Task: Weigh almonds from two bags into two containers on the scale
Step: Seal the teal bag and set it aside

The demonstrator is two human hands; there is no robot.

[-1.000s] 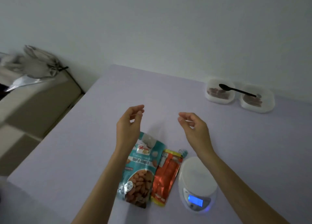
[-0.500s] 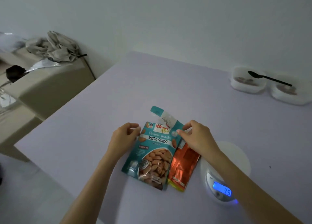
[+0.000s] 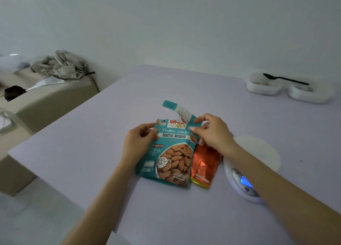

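On the lilac table [image 3: 92, 152], left hand [image 3: 137, 143] and right hand [image 3: 212, 134] pinch the teal foil almond bag [image 3: 171, 152]; opening it seems next, needing a steady pull apart.

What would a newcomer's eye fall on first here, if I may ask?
The teal almond bag mid-table, gripped near its top by the left hand and right hand. An orange bag and a lit white scale lie to its right; two containers under a black spoon sit far back right.

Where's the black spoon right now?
Head view, far right of the table: the black spoon lies across the two white containers, beyond the scale.
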